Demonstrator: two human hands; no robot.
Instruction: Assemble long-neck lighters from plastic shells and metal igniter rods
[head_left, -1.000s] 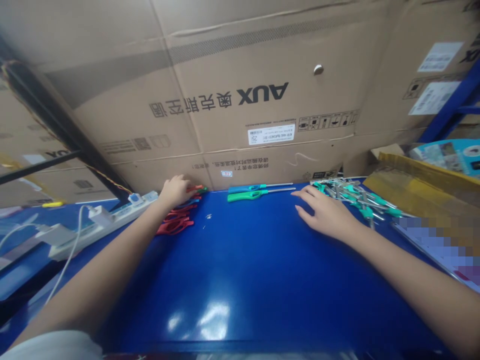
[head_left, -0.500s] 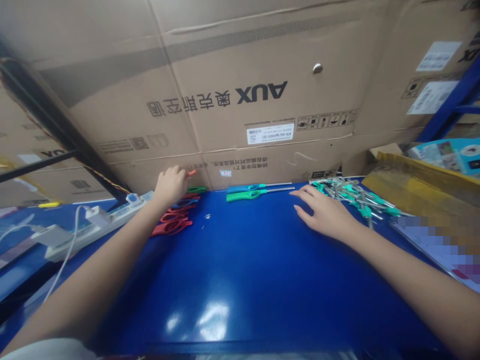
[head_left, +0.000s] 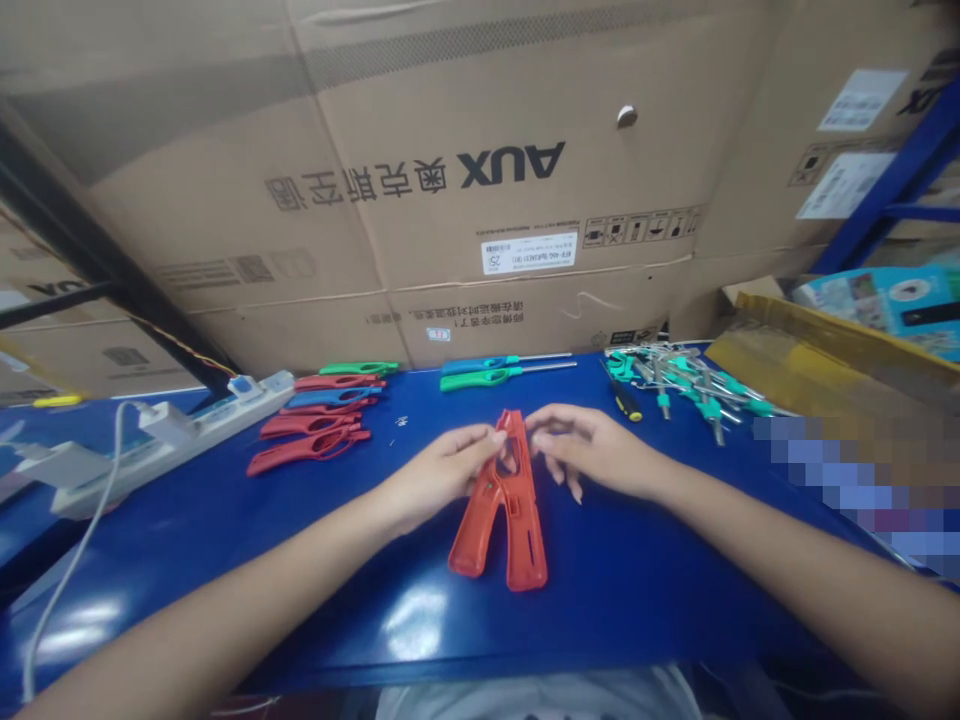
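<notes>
My left hand (head_left: 454, 465) is closed around the upper part of a red lighter casing (head_left: 528, 545), its thumb lying on the plastic. The casing's two hollow halves lean apart in a V towards me, meeting near the top. Beside the casing's upper right edge is my right hand (head_left: 600, 452), fingers loosely curved and apart; its fingertips are at the edge, and a firm hold is not visible. To the left lie several lighter casings in a row, among them a red casing (head_left: 304, 452), a blue casing (head_left: 330, 398) and a green casing (head_left: 358, 368).
A green lighter (head_left: 474, 381) and a blue lighter (head_left: 472, 366) with metal tubes lie at the back. Right of them are a screwdriver (head_left: 626, 402) and a pile of metal tubes with teal parts (head_left: 686, 375). A power strip (head_left: 225, 415) stands left; a cardboard sheet (head_left: 420, 250) rises behind.
My left hand has come from the row at the left to the middle with the red casing. My right hand has moved left and nearer, away from the tube pile, uncovering the screwdriver.
</notes>
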